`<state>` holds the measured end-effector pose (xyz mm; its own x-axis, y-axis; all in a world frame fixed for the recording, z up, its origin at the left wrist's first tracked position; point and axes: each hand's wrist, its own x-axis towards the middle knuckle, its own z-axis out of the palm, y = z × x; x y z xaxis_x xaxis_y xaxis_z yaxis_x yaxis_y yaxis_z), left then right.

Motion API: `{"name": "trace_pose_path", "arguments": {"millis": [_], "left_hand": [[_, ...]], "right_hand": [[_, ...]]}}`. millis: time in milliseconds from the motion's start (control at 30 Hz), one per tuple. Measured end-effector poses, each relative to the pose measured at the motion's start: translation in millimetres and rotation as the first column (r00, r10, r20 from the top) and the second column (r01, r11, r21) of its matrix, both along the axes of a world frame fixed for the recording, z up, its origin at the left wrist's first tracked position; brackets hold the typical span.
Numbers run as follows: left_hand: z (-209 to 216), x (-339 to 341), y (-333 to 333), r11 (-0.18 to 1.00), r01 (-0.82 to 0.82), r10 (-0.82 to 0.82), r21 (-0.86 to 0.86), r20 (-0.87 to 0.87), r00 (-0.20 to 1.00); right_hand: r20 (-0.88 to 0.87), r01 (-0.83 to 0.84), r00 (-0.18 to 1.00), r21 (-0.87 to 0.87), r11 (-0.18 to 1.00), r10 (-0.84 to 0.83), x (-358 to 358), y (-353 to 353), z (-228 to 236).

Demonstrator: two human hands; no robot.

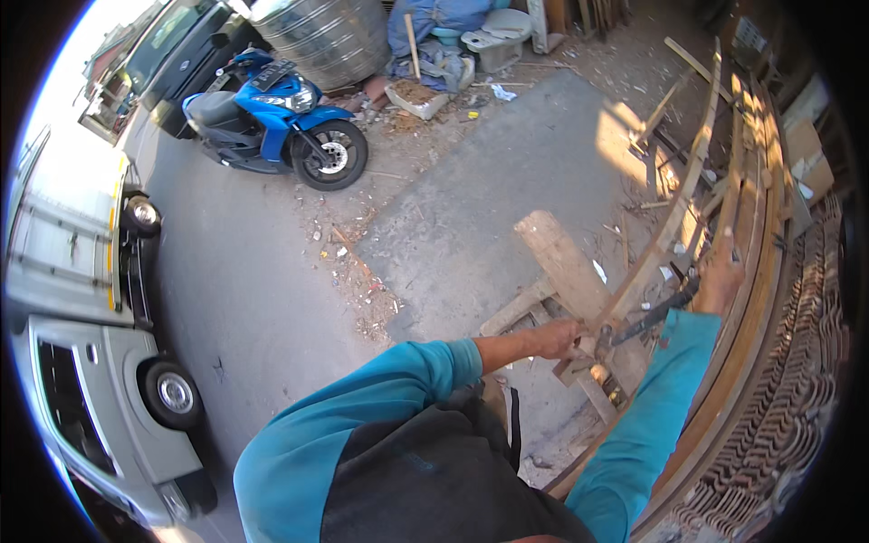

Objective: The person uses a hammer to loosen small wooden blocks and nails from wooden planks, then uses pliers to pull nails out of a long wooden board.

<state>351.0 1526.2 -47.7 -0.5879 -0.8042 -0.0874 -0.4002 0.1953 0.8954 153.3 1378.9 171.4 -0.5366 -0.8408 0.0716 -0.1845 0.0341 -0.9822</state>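
My right hand point(721, 279) is closed round the dark handle of a hammer point(654, 319). The hammer slants down to the left, and its head comes close to my left hand point(559, 339). The fingers of that hand are pinched together at the wood; what they hold, if anything, is too small to make out. Beneath the hammer head runs a long narrow wooden strip point(665, 237), which bends away toward the far right. A short wide board point(563, 258) lies beside it, on a low wooden frame point(516, 308).
Long timbers point(747, 213) stretch along my right side, with stacked wavy roof tiles point(769, 434) beyond them. A blue scooter point(272, 113) stands at the far left, near a large metal tank point(321, 41). A light-coloured truck point(118, 380) is on the left. Wood scraps and litter dot the ground.
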Motion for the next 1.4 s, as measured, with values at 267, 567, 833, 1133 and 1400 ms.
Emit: {"name": "trace_pose_path", "arguments": {"millis": [267,567,833,1133,1400], "left_hand": [[-2.6,5.3,6.7,0.983,-0.054,0.054,-0.177,-0.003,0.999],[10.8,28.2,46.8,0.804,-0.278,0.47,0.525,-0.276,0.839],[70.6,4.3,68.2,0.75,0.303,0.173,0.588,-0.617,0.768],[76.4,0.6,108.0,0.457,0.587,0.263,0.668,-0.732,0.628],[103.0,-30.2,61.4,0.668,0.451,-0.031,0.592,-0.583,0.812]], "right_hand": [[0.008,-0.027,1.0,-0.156,0.987,0.028,12.0,20.5,1.4],[0.281,0.038,0.952,-0.506,0.862,0.123,-25.7,148.2,82.3],[0.381,0.329,0.912,-0.456,0.827,-0.153,-44.6,211.7,97.4],[0.514,0.473,0.834,-0.475,0.742,-0.203,-51.3,247.4,55.4],[0.427,0.412,0.894,-0.673,0.614,-0.132,-62.2,243.1,-40.0]]}}
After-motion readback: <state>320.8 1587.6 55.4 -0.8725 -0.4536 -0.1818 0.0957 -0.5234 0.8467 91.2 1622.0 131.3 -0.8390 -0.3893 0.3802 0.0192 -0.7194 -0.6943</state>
